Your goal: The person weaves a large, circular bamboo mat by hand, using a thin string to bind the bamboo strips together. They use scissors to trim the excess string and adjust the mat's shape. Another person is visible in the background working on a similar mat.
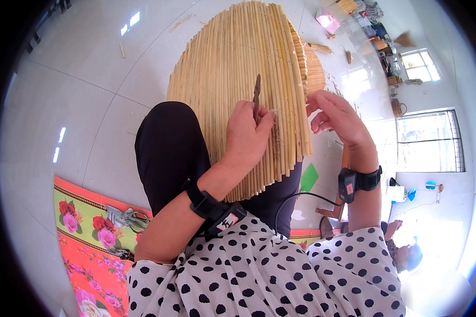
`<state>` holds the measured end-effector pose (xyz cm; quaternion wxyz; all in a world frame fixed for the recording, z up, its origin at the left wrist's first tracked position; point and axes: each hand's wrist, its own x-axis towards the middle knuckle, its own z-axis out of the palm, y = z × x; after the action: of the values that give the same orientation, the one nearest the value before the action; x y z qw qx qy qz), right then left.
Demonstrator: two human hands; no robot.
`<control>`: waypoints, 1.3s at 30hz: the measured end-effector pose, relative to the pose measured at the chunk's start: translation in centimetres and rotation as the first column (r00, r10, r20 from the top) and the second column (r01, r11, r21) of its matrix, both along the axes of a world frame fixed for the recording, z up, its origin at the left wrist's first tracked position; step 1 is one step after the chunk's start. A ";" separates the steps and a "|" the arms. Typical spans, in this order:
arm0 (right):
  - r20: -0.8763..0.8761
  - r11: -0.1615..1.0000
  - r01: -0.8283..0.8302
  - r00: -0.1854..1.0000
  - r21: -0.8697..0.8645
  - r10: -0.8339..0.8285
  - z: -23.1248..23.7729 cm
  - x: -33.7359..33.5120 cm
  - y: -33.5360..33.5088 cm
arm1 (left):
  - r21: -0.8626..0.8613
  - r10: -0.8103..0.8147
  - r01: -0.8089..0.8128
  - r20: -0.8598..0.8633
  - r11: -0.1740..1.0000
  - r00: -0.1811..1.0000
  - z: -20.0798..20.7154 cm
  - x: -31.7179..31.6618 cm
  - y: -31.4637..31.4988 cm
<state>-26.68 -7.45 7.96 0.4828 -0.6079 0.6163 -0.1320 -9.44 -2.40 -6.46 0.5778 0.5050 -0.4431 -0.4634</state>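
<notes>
A large rounded panel of straw-coloured reed stalks (217,68), laid side by side, rests across my lap. My left hand (248,134) is closed around a narrow dark metal tool (257,90), its pointed end facing away from me over the panel. The grip hides the rest of the tool, so its exact kind cannot be made out. Pale loose fibres show by the fingertips. Just beyond the panel's right edge, my right hand (333,113) is raised with fingers loosely bent and apart, and I see nothing in it.
Scissors (135,217) lie on a floral mat (98,264) at lower left. Another reed piece (316,71) is partly hidden behind the panel. A green sheet (309,177) lies to the right, near a wooden stool leg (333,211). Another person (404,253) is at far right.
</notes>
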 end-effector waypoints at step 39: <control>-0.858 0.024 -0.895 0.434 -0.445 0.273 0.6 2.1 -2.2 | 0.110 0.615 -0.606 -0.070 0.788 0.786 1.1 28.9 12.2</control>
<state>-24.62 -9.64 8.56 -0.1303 -0.9705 0.2011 -0.0263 19.44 9.82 -5.39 0.6972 0.6201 -0.2068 -0.2945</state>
